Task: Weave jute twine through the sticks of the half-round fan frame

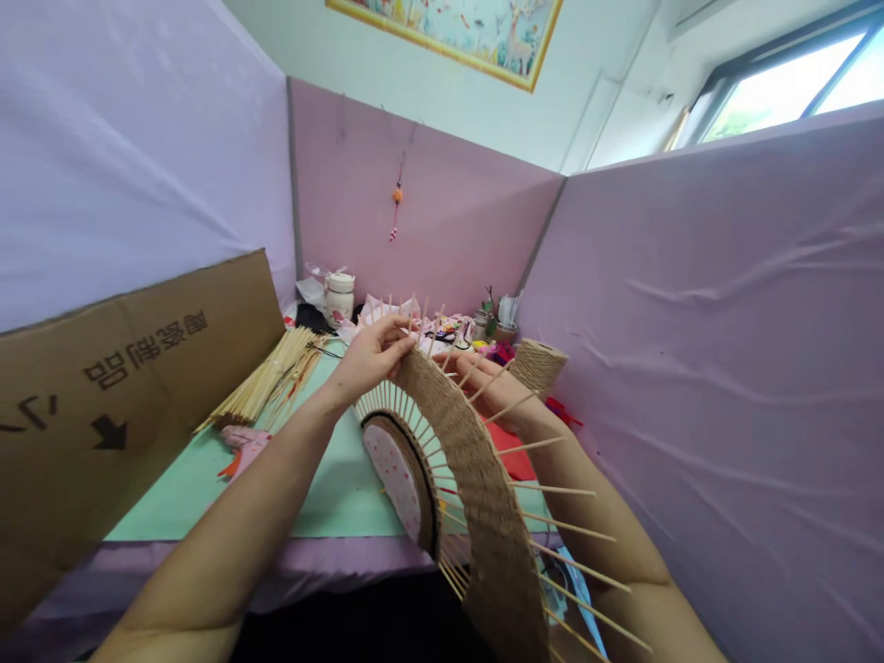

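Walling in the frame, lilac panels and a pink panel show smooth cloth, creased at the right. At the left leans a stiff brown cardboard sheet with black printing, beside a mint-green tabletop.

From the centre to the bottom edge runs a tilted, wheel-like form. Its broad woven band is closely filled where it shows, brown twisted cord packed in ribbed rows, so this part looks well advanced. Slim, pale wooden sticks jut bare past its outer edge like spokes; that outer stretch seems unworked, and the gap toward the middle is open too. The central disc, pale dotted cloth with a dark rim, appears complete. The form passes out of the frame, so the rest cannot be judged.

Left of centre lies a straw-coloured bundle of thin straight rods. Near the middle of the frame, the left hand pinches the band's upper end, thumb and forefinger close together. The right hand is behind the outer sticks, fingers partly hidden; whether they grip anything, I cannot tell. Just beside it sits a squat, rough cord spool.
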A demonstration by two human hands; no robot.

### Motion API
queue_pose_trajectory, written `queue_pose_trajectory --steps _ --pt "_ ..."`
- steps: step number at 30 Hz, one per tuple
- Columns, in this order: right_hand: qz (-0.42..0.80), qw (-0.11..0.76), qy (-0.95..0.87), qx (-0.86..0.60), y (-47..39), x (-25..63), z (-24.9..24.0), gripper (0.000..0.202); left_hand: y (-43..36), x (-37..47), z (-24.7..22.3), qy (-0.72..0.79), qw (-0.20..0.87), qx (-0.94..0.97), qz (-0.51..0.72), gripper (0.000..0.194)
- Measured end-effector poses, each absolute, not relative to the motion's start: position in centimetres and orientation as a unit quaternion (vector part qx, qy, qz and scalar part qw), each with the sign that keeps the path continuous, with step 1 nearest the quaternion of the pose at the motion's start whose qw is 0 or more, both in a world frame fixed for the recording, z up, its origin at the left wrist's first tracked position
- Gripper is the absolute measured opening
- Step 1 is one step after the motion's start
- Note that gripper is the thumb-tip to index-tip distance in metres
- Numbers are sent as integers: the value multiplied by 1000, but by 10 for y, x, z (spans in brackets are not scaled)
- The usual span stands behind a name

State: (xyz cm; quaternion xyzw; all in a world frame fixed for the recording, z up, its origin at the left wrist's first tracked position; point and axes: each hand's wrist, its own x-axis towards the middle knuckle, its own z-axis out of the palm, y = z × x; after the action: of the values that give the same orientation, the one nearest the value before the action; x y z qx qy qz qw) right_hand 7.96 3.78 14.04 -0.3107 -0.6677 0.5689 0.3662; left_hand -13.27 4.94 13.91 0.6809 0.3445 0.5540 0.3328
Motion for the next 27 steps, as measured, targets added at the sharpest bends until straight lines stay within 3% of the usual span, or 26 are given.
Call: queue_pose_trajectory --steps 6,14,20,24,27 --pt "647 348 -590 -335 38 68 140 44 51 -134 136 327 328 690 557 18" --pt "458 439 -677 -373 33 78 138 29 48 -132 136 330 335 674 570 21" --pt "438 444 -693 -362 28 69 140 26 48 -132 132 311 352 666 580 21" --pt "436 448 -693 -358 28 69 142 27 46 -132 126 283 331 657 615 38" --pt "433 448 -696 -357 26 68 143 28 46 -133 125 313 279 696 582 28"
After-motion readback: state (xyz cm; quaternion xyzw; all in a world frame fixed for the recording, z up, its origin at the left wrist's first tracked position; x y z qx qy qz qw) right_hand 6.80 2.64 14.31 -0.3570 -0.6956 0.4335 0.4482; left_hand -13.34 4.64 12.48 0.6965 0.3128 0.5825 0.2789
